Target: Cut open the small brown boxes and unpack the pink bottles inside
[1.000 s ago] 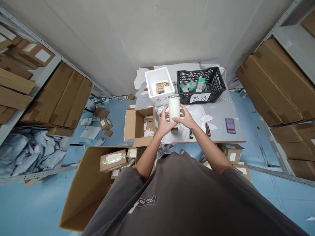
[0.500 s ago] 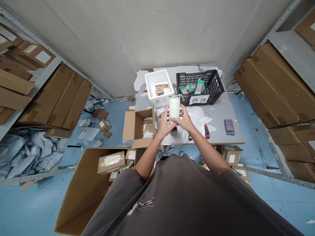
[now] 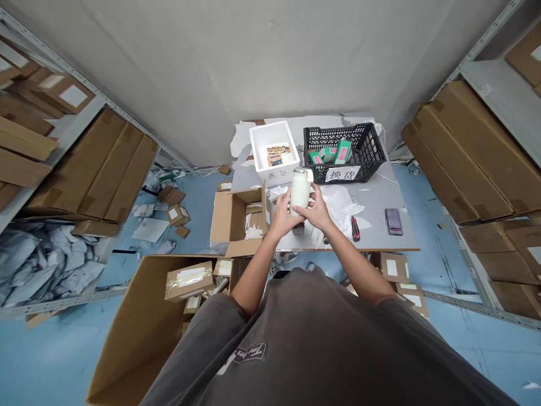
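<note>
A cream-white tumbler (image 3: 300,194) with a silver-rimmed lid and a pale strap is held above the table (image 3: 380,211). My left hand (image 3: 281,216) wraps its left side. On the other side, my right hand (image 3: 318,212) grips it, with the thumb across the lower front. Beneath the hands a small dark box (image 3: 298,228) is partly hidden. White crumpled wrapping (image 3: 339,206) lies right of the hands, beside a red-and-black tool (image 3: 355,229).
Behind the hands stand a white bin (image 3: 255,148) and a black crate (image 3: 373,169) with green boxes (image 3: 342,151). An open carton (image 3: 222,217) is at the left, a larger one (image 3: 127,332) below it. A purple, blurred object (image 3: 393,221) lies right. Shelves with cartons flank both sides.
The tumbler has been turned in my hands: its strap has swung from the right side to the lid's front right. Its top is now slightly lower and tilted right.
</note>
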Demonstrator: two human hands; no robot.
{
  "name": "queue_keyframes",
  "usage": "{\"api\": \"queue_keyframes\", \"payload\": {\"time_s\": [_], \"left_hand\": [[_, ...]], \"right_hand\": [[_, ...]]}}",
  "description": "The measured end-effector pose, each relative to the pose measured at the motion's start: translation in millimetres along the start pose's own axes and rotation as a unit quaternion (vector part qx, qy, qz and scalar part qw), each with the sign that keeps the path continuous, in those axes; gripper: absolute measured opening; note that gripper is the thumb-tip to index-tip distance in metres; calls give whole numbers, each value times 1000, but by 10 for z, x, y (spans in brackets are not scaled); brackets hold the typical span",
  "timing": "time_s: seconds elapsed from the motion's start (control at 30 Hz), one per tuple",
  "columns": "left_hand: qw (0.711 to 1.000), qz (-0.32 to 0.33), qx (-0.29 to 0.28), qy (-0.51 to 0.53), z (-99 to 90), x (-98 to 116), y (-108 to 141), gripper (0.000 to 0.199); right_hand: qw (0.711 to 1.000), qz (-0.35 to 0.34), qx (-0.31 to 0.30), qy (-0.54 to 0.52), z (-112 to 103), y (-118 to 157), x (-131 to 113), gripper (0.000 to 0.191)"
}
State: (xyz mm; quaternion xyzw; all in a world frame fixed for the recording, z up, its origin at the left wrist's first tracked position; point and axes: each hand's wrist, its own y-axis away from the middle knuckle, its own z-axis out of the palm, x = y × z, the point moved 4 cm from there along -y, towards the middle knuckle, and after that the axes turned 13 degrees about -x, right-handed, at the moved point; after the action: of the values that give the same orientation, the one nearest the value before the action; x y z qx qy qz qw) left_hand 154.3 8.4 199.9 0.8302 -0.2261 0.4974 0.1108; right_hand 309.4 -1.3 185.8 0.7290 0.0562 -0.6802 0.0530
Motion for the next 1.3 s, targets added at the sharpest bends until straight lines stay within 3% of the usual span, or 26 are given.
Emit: {"api": "queue_keyframes", "payload": {"time_s": [0.23, 0.4, 0.6, 0.77, 0.97, 1.07, 1.13, 1.23, 1.3], "left_hand": [[994, 16, -10, 109, 13, -9, 43, 112], [997, 8, -3, 71, -27, -33, 20, 112], [990, 39, -33, 131, -51, -80, 28, 105], [991, 25, -48, 124, -47, -111, 46, 114], [984, 12, -94, 154, 19, -190, 89, 117], [989, 3, -83, 124, -119, -219, 40, 114], [994, -4, -39, 103, -292, -197, -51, 105], [999, -9, 20, 26, -508, -49, -214, 84], [998, -27, 14, -59, -534, 92, -301, 70]], "right_hand": [[996, -24, -85, -6, -98, 0, -109, 121], [999, -5, -26, 20, -149, 3, -63, 125], [994, -27, -103, -40, -132, 14, -112, 122], [997, -21, -69, -24, -164, 25, -104, 124], [996, -14, -86, -12, -193, -21, 21, 124], [996, 5, -86, -23, -228, -35, 179, 124], [996, 19, -86, -23, -220, -41, 305, 125], [996, 33, -86, -11, -129, -57, 488, 126], [996, 33, -80, 3, -33, -71, 584, 125]]}}
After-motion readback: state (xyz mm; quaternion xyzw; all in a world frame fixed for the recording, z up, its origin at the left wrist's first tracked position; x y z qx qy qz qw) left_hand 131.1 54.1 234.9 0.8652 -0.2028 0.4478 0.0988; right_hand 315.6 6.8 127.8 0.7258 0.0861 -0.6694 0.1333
